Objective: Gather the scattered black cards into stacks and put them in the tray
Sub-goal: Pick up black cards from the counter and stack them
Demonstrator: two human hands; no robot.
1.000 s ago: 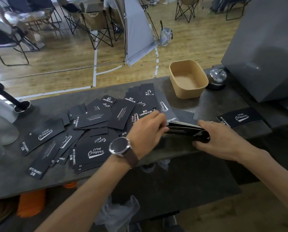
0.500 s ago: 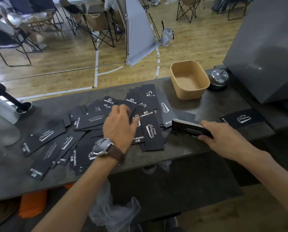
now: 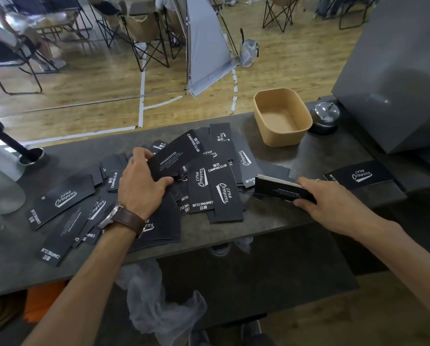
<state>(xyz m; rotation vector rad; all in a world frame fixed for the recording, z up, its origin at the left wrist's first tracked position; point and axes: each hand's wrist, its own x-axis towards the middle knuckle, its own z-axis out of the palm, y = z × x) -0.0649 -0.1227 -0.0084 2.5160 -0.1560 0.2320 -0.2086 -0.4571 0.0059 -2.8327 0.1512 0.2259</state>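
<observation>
The left hand [image 3: 141,186], a watch strapped at its wrist, sits at mid-frame with thumb and curled fingers pinching one card [image 3: 176,157]. At right of centre, the right hand [image 3: 326,198] grips a stack [image 3: 281,189], its forearm running to the lower right corner.

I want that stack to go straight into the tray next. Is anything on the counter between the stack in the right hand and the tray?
Nothing visible. The right hand holds the stack; toward the empty tray lie only flat loose cards and bare counter. The bell stands to the tray's right.
</observation>
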